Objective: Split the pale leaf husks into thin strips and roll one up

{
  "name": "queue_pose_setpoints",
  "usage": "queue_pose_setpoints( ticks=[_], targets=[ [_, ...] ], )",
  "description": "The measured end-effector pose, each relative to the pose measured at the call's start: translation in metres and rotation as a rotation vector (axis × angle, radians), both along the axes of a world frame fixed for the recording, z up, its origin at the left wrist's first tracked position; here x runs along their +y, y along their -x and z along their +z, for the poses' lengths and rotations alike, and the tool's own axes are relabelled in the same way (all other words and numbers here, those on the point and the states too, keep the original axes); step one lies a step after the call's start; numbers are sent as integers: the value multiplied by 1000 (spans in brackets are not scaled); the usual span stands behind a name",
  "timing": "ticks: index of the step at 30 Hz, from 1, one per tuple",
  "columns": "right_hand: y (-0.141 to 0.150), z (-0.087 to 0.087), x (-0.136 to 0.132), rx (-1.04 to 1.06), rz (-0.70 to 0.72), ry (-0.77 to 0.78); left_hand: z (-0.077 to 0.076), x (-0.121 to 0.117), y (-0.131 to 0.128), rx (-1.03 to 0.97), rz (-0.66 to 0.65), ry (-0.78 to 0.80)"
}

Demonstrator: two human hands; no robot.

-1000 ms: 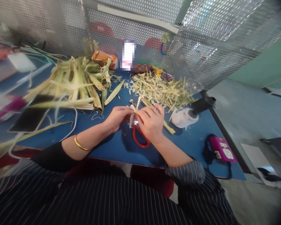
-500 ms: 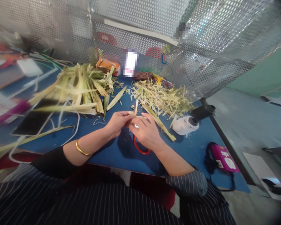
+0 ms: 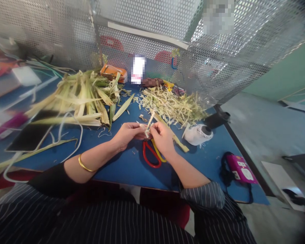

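Note:
My left hand [image 3: 128, 134] and my right hand [image 3: 162, 137] meet above the blue table [image 3: 122, 162], both pinching a small pale leaf strip [image 3: 149, 122] that sticks up between the fingertips. Just below them, scissors with red and yellow handles [image 3: 152, 154] lie on the table. A gold bangle [image 3: 83, 164] circles my left wrist. A long pale stalk [image 3: 171, 134] runs out to the right from behind my right hand.
A pile of long leaves [image 3: 78, 98] lies at the left, and cut scraps [image 3: 173, 105] are heaped at the back. A white thread spool [image 3: 198, 134], a magenta device with strap [image 3: 240, 167], a dark tablet [image 3: 32, 130] and perforated metal screens [image 3: 218, 57] surround the work.
My hands have shifted slightly while working the strip. My right hand has lifted off the scissors, so the yellow handle now shows beside the red one.

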State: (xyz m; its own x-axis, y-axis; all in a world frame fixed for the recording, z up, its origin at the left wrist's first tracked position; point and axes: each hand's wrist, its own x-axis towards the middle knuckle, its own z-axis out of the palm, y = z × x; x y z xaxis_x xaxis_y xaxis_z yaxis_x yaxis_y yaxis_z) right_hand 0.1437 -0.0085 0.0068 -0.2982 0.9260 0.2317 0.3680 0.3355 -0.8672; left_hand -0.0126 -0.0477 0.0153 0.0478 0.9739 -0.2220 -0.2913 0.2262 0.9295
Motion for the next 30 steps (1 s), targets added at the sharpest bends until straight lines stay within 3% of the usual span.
queue_pose_setpoints(
  ticks=[4, 9, 17, 21, 25, 30],
  targets=[
    [1, -8, 1, -26, -31, -20, -1, 1, -4, 54, 2, -42],
    [1, -7, -3, 38, 17, -12, -4, 4, -4, 90, 146, -68],
    [1, 5, -14, -367, 126, -660, -4, 7, 4, 19, 206, -6],
    [1, 8, -11, -454, 182, -825, -5, 7, 0, 5, 230, -17],
    [-1, 12, -9, -361, 125, -821, -3, 4, -5, 50, 194, -54],
    [-3, 8, -1, -230, -10, -577, -2, 1, -6, 103, 102, -80]
  ],
)
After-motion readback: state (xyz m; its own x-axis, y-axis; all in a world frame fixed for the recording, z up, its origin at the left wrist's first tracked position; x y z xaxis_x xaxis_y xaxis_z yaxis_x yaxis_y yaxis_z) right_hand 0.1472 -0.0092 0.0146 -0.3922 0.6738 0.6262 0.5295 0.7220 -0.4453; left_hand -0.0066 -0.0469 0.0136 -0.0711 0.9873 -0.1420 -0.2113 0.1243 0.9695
